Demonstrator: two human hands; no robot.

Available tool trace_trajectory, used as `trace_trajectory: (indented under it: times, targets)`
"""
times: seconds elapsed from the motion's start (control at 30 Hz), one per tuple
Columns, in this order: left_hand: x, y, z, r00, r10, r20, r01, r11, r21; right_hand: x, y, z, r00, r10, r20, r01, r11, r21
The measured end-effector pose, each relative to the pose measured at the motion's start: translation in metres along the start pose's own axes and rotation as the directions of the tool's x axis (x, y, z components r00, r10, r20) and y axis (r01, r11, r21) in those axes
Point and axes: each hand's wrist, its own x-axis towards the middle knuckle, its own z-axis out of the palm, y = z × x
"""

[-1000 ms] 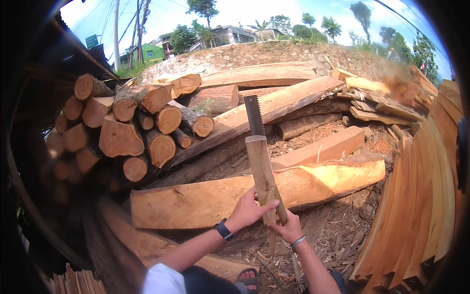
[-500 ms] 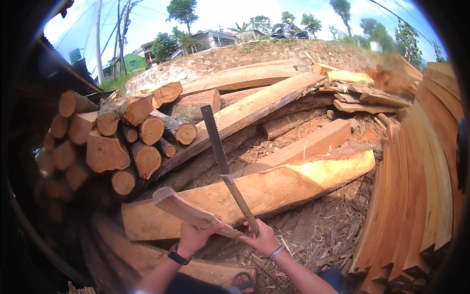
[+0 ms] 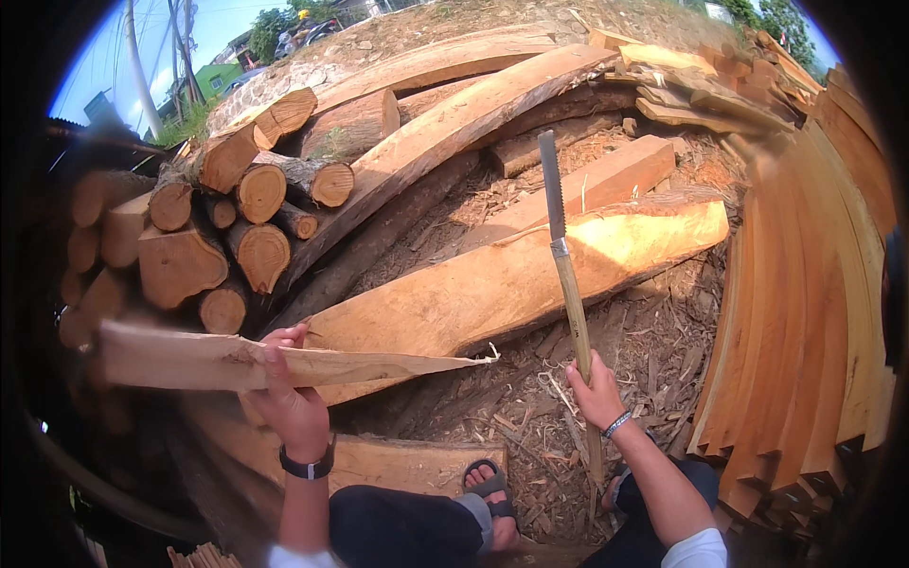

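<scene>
My left hand (image 3: pixel 294 417), a dark band at its wrist, is closed around a long piece of wood (image 3: pixel 199 360). The piece lies nearly level and tapers to a thin, splintered tip on the right. My right hand (image 3: pixel 598 393) grips the long wooden handle of a handsaw (image 3: pixel 571 293). Its dark toothed blade points up and away, apart from the wood piece. Behind both hands a thick sawn slab (image 3: pixel 454 303) with bark along its edge lies slantwise on the ground.
Cut logs (image 3: pixel 260 194) are stacked at the left. Stacked boards (image 3: pixel 805 312) curve along the right side. A long beam (image 3: pixel 473 104) runs across the back. Wood chips (image 3: pixel 530 426) cover the ground around my sandaled foot (image 3: pixel 490 488). Another slab (image 3: pixel 417 464) lies by my legs.
My hands have moved apart. The left has carried the wood piece leftward and turned it nearly level, and the right has taken the saw to the right and made it more upright.
</scene>
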Motion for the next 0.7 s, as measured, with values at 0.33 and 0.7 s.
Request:
trace_trajectory:
  times: [0.33, 0.7]
  targets:
    - [0.002, 0.018, -0.020, 0.968, 0.237, -0.083, -0.245, 0.964, -0.099, -0.003, 0.027, -0.005, 0.994, 0.107, -0.006, -0.108, 0.994, -0.032]
    - [0.007, -0.018, -0.040, 0.976, 0.176, -0.127, -0.187, 0.979, -0.083, -0.016, 0.042, 0.009, 0.993, 0.099, 0.065, -0.084, 0.975, -0.205]
